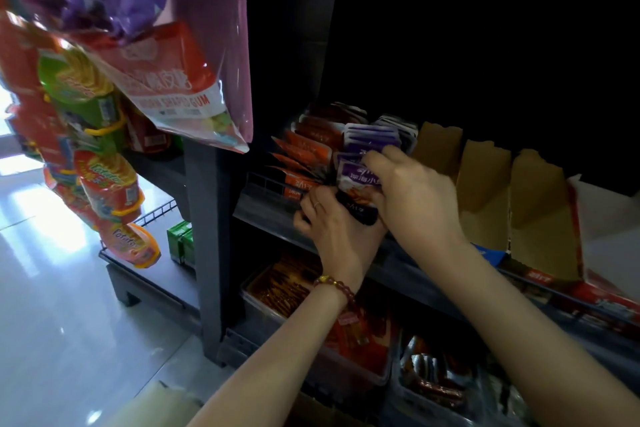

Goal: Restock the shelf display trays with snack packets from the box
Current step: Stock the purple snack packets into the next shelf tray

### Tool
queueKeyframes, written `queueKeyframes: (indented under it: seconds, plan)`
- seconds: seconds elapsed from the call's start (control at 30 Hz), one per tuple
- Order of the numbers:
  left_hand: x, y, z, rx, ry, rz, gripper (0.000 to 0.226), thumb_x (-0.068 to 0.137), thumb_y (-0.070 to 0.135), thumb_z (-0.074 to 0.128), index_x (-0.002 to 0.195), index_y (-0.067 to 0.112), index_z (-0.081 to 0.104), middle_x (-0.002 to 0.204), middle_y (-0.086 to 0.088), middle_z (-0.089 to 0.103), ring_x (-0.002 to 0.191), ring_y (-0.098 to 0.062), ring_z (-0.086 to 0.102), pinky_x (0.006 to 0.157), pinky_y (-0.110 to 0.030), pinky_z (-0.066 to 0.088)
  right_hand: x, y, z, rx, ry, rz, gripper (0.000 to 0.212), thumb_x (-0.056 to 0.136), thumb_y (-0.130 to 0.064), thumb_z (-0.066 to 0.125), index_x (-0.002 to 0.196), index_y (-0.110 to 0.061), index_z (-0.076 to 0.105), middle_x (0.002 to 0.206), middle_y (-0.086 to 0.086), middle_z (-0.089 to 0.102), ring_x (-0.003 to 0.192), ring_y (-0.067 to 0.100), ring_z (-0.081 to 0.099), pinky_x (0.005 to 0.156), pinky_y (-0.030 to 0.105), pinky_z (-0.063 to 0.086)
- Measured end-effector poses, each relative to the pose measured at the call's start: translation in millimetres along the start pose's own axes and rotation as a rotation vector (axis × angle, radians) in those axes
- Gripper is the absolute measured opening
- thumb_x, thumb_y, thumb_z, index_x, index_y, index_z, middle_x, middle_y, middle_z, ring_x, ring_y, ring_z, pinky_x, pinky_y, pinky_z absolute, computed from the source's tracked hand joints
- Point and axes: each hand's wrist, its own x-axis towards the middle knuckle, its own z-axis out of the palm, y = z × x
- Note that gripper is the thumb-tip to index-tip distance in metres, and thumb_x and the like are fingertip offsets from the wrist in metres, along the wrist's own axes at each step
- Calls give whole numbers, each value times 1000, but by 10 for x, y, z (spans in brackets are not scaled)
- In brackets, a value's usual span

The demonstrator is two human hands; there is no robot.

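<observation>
While the purple snack packets (356,177) stand in the display tray (266,184), the right hand (412,194) pinches their tops and the left hand (332,225) clasps their lower edge at the tray's front, likely squaring the row.

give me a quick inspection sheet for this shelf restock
surface: dark shelf, dim, with a front rail
job's things: purple packets and orange packets standing in rows; cardboard trays to their right look empty
clutter: hanging snack bags upper left; lower tubs of snacks beneath
hands: left hand and right hand both grip purple packets at the row's front
cables: nothing seen
surroundings: glossy floor, bright at left
</observation>
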Motion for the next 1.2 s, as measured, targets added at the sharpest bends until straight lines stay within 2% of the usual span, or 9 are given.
queueKeyframes:
  seconds: [0.1, 0.2, 0.33, 0.53, 0.6, 0.73, 0.9, 1.07, 1.2]
  plan:
    - [-7, -2, 2, -23, 11, 13, 66, 59, 43, 77, 104, 9, 44, 111, -7, 50, 113, -27, 41, 101, -40, 18, -61, 32, 30, -3, 15, -5, 42, 59, 0, 82, 96, -9, 66, 86, 7, 63, 66, 25, 63, 38, 23, 37]
    - [-20, 10, -12, -45, 30, 37, 68, 59, 56, 62, 103, 10, 39, 110, -7, 50, 110, -28, 44, 99, -44, 23, -171, 91, 59, 6, 73, -42, 32, 69, -3, 77, 98, -9, 65, 92, 6, 64, 74, 22, 63, 41, 26, 45]
    - [-25, -26, 4, -43, 49, 86, 71, 58, 47, 79, 101, 20, 30, 108, -6, 46, 107, -27, 41, 95, -46, 27, -122, 166, 6, 76, 140, 25, 27, 77, -12, 73, 103, -8, 64, 100, 8, 66, 83, 23, 65, 49, 30, 52]
    - [-14, -10, -4, 3, 43, 62, 52, 63, 58, 55, 92, 17, 44, 102, -3, 50, 108, -25, 42, 94, -49, 32, -95, 95, -48, 74, 41, -48, 31, 72, -8, 77, 100, -8, 64, 94, 7, 65, 77, 25, 65, 44, 31, 51]
    - [-20, -14, -10, 12, 33, 62, 52, 62, 57, 60, 91, 18, 42, 101, -1, 48, 107, -26, 42, 93, -50, 32, -65, 93, -107, 109, -11, -13, 35, 72, -11, 79, 104, -9, 65, 97, 8, 66, 76, 28, 66, 47, 32, 52]
    - [-35, -27, -13, 3, 21, 78, 66, 55, 42, 82, 97, 22, 35, 102, 6, 39, 108, -25, 41, 94, -51, 32, 9, 124, -130, 107, -109, 100, 45, 82, -21, 72, 124, -12, 58, 118, 7, 63, 96, 29, 64, 64, 36, 50]
    - [-42, -15, -12, -41, 27, 69, 72, 58, 40, 83, 106, 23, 31, 111, -2, 47, 112, -27, 44, 99, -50, 27, -71, 81, -58, 76, -35, 20, 43, 65, -6, 83, 104, -8, 64, 94, 7, 66, 69, 26, 65, 40, 29, 49]
    - [-20, -27, -20, -23, 36, 88, 56, 62, 52, 66, 101, 21, 41, 105, 1, 50, 109, -23, 43, 96, -49, 30, -63, 76, -69, 51, 19, 43, 44, 63, -9, 85, 103, -8, 65, 91, 9, 66, 67, 26, 66, 39, 27, 46]
    - [-16, -32, -5, 21, 20, 74, 55, 64, 58, 60, 102, 20, 47, 107, -1, 51, 111, -25, 43, 97, -51, 30, -77, 90, -48, 16, 12, 56, 46, 63, -10, 85, 104, -8, 65, 95, 13, 61, 74, 27, 63, 42, 29, 48]
